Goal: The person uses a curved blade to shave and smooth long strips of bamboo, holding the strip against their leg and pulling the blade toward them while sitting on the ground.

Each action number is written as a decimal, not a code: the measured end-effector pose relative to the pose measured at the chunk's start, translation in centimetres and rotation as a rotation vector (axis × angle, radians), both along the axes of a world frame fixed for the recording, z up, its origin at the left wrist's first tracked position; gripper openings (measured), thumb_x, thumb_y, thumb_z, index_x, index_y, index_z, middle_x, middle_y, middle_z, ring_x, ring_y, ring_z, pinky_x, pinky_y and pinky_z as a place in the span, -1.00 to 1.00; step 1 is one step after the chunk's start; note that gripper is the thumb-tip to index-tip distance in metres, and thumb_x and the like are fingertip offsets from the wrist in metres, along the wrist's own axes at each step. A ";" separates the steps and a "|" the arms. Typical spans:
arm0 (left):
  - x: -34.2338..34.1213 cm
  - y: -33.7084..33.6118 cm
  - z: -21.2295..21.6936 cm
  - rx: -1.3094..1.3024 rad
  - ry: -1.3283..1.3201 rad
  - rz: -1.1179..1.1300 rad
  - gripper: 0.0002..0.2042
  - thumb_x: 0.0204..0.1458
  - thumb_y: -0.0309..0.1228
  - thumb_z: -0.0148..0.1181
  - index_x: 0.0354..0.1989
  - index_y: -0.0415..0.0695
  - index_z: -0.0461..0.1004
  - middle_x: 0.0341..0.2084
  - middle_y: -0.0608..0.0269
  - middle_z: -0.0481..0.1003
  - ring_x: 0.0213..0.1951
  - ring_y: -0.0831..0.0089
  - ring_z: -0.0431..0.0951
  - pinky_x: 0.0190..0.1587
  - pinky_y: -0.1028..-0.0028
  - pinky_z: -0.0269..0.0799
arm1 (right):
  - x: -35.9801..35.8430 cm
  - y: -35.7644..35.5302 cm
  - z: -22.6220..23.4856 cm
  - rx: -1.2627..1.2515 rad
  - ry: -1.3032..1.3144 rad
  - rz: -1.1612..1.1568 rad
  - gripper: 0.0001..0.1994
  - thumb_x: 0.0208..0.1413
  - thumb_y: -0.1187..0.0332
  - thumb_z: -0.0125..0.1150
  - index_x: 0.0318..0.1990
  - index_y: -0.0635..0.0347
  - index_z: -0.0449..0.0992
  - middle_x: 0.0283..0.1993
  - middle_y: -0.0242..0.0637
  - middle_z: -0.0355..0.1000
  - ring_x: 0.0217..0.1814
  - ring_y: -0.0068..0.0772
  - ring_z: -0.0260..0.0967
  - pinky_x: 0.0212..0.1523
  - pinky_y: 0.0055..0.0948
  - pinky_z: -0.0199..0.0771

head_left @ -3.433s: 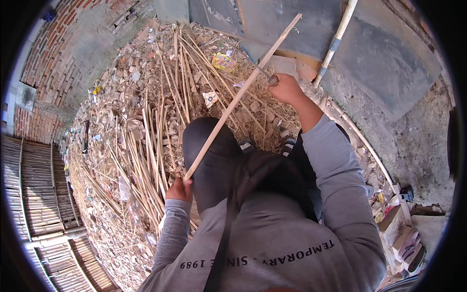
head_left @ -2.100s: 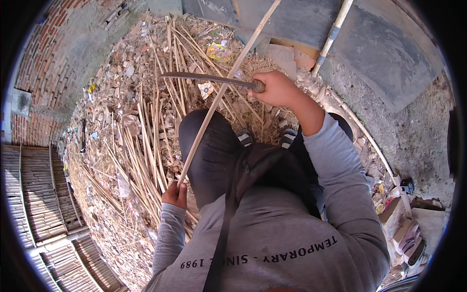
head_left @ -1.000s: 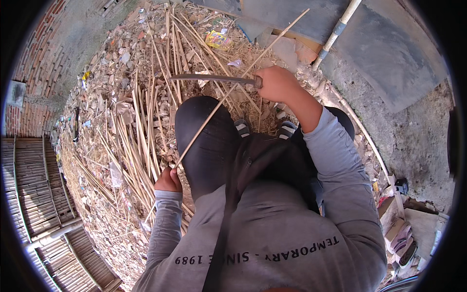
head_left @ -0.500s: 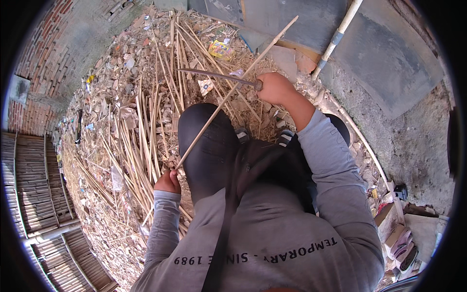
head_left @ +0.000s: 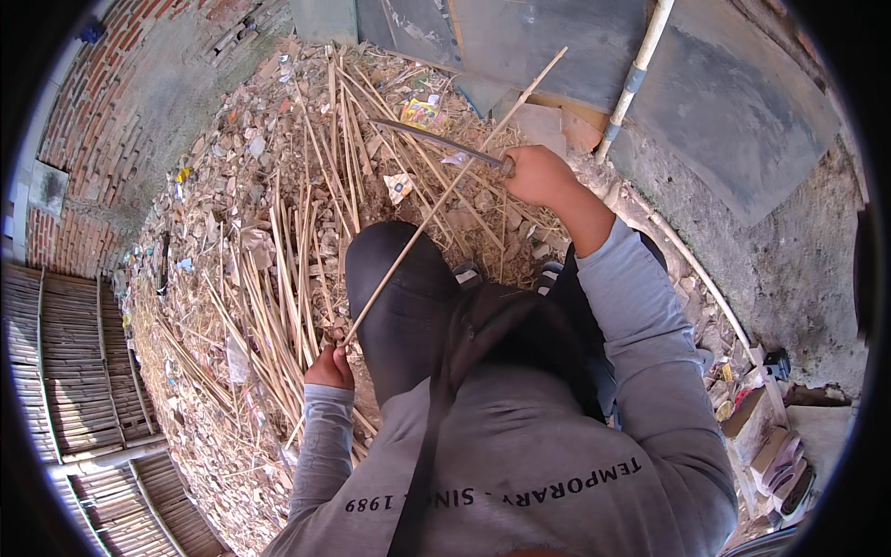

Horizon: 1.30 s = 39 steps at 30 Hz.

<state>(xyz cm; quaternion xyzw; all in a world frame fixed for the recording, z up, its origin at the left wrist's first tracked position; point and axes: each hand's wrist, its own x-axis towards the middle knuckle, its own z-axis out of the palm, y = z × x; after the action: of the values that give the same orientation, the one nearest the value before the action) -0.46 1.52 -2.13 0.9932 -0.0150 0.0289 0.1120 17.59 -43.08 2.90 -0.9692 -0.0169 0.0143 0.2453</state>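
Note:
A long, thin bamboo strip [head_left: 408,252] runs slantwise from lower left to upper right, passing above my left knee. My left hand [head_left: 330,368] is closed on its near end, the fingers pinching it. My right hand [head_left: 542,178] is closed round the handle of a long, dark knife [head_left: 436,140]. The knife's blade points left and crosses the strip near its upper part; whether the edge touches it I cannot tell. On the ground to the left lie many similar bamboo strips [head_left: 278,297], with more strips [head_left: 348,139] in front of my knees.
Rubble and litter cover the ground [head_left: 209,306]. A pale pole [head_left: 637,79] leans at the upper right beside grey sheets [head_left: 742,130]. Slatted bamboo panels [head_left: 74,371] stand at the far left below a brick wall [head_left: 102,111]. Stacked items [head_left: 780,469] sit at the lower right.
My right hand and the knife have shifted slightly right, along the strip. The whole scene has moved a little down in view. My left hand keeps its grip on the strip's near end.

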 end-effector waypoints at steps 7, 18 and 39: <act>0.5 -0.5 -0.8 -0.018 -0.019 -0.044 -0.63 0.25 -0.14 -0.20 -0.45 -0.14 0.38 -0.66 -0.09 0.43 -0.56 -0.15 0.46 -0.51 0.01 0.32 | -0.6 1.4 0.7 -0.029 0.021 0.118 -0.70 -0.15 0.29 0.20 -0.20 0.16 0.56 -0.30 -0.03 0.51 -0.21 0.04 0.47 -0.16 -0.09 0.47; 1.3 0.9 0.1 -0.117 0.101 -0.074 -0.57 0.27 -0.10 -0.23 -0.46 -0.18 0.39 -0.70 -0.13 0.40 -0.56 -0.20 0.43 -0.50 0.01 0.29 | -1.7 4.2 1.7 -0.120 0.032 0.211 -0.71 -0.15 0.29 0.23 -0.20 0.10 0.55 -0.32 -0.07 0.51 -0.20 0.01 0.48 -0.19 -0.08 0.48; 0.5 1.3 -0.6 -0.156 0.090 -0.067 -0.56 0.27 -0.09 -0.25 -0.45 -0.17 0.41 -0.70 -0.11 0.39 -0.56 -0.17 0.44 -0.51 0.05 0.30 | -0.8 3.3 1.3 -0.045 -0.053 0.058 -0.75 -0.18 0.32 0.18 -0.27 0.14 0.54 -0.34 -0.03 0.50 -0.23 0.05 0.47 -0.21 -0.10 0.48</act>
<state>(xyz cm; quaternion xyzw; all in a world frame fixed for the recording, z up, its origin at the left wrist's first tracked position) 0.03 2.86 -2.77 0.9806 -0.0407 -0.0183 0.1906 16.80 -39.83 4.19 -0.9735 -0.0512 -0.0041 0.2226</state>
